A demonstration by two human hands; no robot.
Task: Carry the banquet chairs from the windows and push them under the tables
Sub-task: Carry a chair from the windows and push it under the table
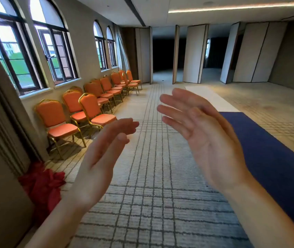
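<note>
The left hand [96,167] and right hand [208,140] are bare, as are both forearms [267,212].

We use the chair row [96,97] as ref. It stands on the floor [151,176] along the wall, backs to it, w/ the windows [35,51] above & behind. A few chairs stand a step out in front of the rest. At the row's near end a cloth heap [42,185] lies on the floor against the wall. Right of the row our left hand [97,161] is raised, and the right hand [201,140] is farther right, apart from it, palms facing. Beyond both, well right of the row, is the near desk [267,158]. The far desk [212,97] lies behind that, approx. level w/ the row's far half. Past the row's far end, partition panels [194,54] stand across the rm.
</note>
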